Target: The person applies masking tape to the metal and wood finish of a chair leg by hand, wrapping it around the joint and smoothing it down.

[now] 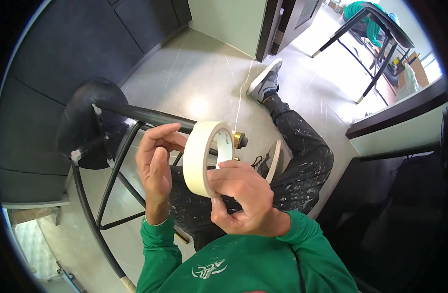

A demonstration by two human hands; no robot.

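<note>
A roll of cream masking tape (196,161) is held upright in front of my chest. My right hand (246,195) grips its lower right edge, fingers reaching into the core and thumb below. On the other side, my left hand (155,163) is open, thumb apart from the curved fingers. Its fingertips come close to the roll's left side; whether they touch it I cannot tell. Behind the roll runs a black leg of a stool (151,115) that lies tipped over, its gold-coloured tip (240,140) showing just past the tape.
The stool's round black seat (94,124) rests by dark cabinets (87,44) at the left. My paint-spotted legs (302,151) stretch over the tiled floor (204,73). Beyond a doorway at the upper right stand another black stool (375,29) and a person in green (356,10).
</note>
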